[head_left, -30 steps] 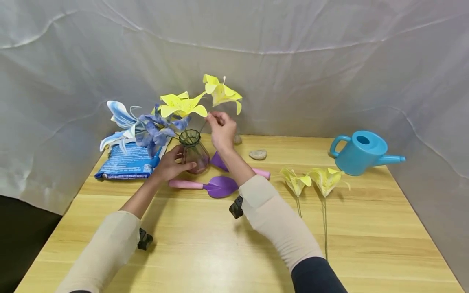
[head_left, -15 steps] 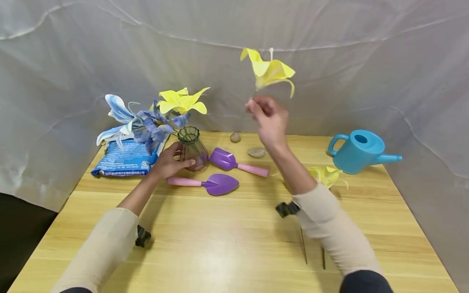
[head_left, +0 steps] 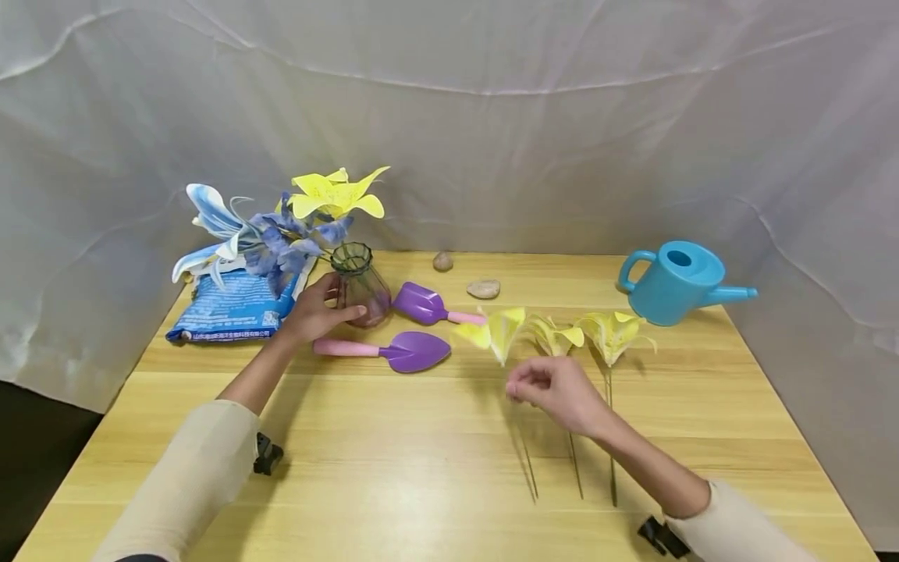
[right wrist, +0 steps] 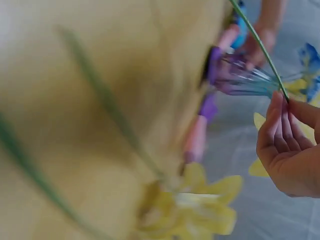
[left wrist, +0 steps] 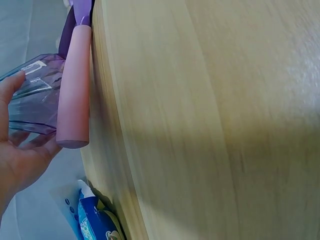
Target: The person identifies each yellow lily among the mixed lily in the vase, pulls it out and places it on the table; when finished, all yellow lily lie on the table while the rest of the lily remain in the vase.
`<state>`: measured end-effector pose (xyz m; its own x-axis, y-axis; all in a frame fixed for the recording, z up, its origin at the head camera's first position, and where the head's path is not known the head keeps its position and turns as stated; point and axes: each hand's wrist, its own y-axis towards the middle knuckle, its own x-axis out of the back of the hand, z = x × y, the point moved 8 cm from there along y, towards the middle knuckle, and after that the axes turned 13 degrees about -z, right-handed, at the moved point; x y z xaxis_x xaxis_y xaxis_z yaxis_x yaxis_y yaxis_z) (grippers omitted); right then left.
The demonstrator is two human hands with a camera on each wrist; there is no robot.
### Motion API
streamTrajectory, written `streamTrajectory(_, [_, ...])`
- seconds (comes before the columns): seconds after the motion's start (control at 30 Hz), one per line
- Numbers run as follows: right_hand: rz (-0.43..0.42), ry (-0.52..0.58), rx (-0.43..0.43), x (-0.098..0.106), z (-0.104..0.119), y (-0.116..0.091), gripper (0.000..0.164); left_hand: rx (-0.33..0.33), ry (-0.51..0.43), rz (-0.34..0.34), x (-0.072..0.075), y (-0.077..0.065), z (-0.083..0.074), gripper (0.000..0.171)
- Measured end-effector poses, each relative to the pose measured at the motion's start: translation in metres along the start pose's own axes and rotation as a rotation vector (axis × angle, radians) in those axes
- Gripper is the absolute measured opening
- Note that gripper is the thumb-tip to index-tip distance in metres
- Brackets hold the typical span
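My left hand (head_left: 312, 312) grips the lower body of a ribbed glass vase (head_left: 368, 293), green at the neck and purple below, its thumb across the front. In the vase stand a yellow lily (head_left: 337, 195) and blue flowers (head_left: 277, 246), leaning left. My right hand (head_left: 562, 392) is low over the table's right half, pinching the thin green stem (right wrist: 261, 46) of another yellow lily (head_left: 502, 334) between thumb and fingers. This bloom points away from me. Two more yellow lilies, one nearer (head_left: 551, 336) and one farther right (head_left: 609, 336), lie beside it, stems toward me.
A purple trowel with a pink handle (head_left: 417, 352) lies before the vase, and a purple scoop (head_left: 420, 303) right of it. Two stones (head_left: 484, 289) sit toward the back. A blue watering can (head_left: 676, 285) stands back right. Left of the vase lies a blue printed bag (head_left: 225, 311).
My right hand has carried the yellow lily from beside the vase, up and right, then down near the two lying lilies. My left hand has stayed on the vase.
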<state>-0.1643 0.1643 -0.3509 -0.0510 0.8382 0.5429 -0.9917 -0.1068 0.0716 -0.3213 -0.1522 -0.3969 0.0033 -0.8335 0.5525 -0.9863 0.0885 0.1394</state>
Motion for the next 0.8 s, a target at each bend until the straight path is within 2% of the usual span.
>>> streamTrajectory(0.17, [0.038,-0.060,-0.061,-0.010,-0.033,-0.017,0.010,-0.017,-0.011,0.004,0.000,0.001,0.000,0.073])
streamTrajectory(0.3, [0.025,-0.110,-0.135,-0.012,-0.053,-0.020,0.008,-0.008,-0.005,0.011,-0.001,0.000,0.002,0.075])
streamTrajectory(0.43, [-0.001,-0.127,-0.177,-0.009,-0.062,-0.018,0.008,-0.001,-0.011,0.018,-0.001,0.000,0.001,0.076])
streamTrajectory(0.57, [-0.004,-0.112,-0.194,-0.006,-0.063,-0.017,0.010,-0.003,-0.022,0.029,-0.001,-0.001,0.000,0.076])
streamTrajectory(0.67, [0.005,-0.159,-0.175,-0.004,-0.057,-0.017,0.011,0.008,-0.020,0.036,-0.001,-0.001,-0.001,0.075])
streamTrajectory(0.77, [0.017,-0.247,-0.098,0.000,-0.040,-0.017,0.011,0.018,-0.023,0.047,0.002,-0.007,-0.014,0.071])
streamTrajectory(0.8, [0.024,-0.273,-0.065,0.000,-0.031,-0.017,0.011,0.022,-0.022,0.042,0.003,-0.007,-0.013,0.071])
